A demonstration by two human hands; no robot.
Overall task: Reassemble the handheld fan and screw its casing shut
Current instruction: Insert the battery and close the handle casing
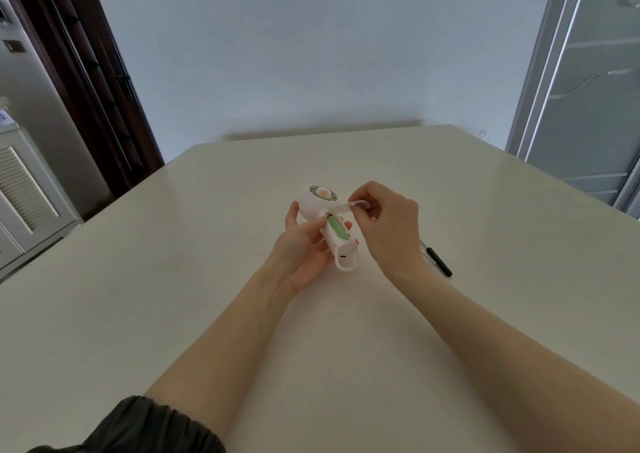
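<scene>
fan held open above the table, cover pinched in the right hand

fan (317,206) sits near the middle of the table (173,279), lifted just off it, its round grilled head toward 11 o'clock and its handle running down toward 5 o'clock. the handle is open: a green battery (337,229) shows in the bay, and a loop hangs off the handle's end at 6 o'clock.

left hand (299,250) comes in from 7 o'clock and grips the fan from below, fingers curled round the handle, thumb up against the side of the head, one fingertip lying across the top of the battery bay.

right hand (388,224) comes in from 4 o'clock and pinches a thin pale cover (348,205) between thumb and fingers. the cover slants from the hand down to the top of the bay, where it meets the head; whether it is seated there or only touching, i cannot tell.

screwdriver (437,259), dark and slim, lies flat on the table at 3 o'clock of the fan, just beyond the right wrist, pointing roughly 11 to 5. a dark gathered sleeve (145,428) shows on the left arm at the bottom edge.
</scene>
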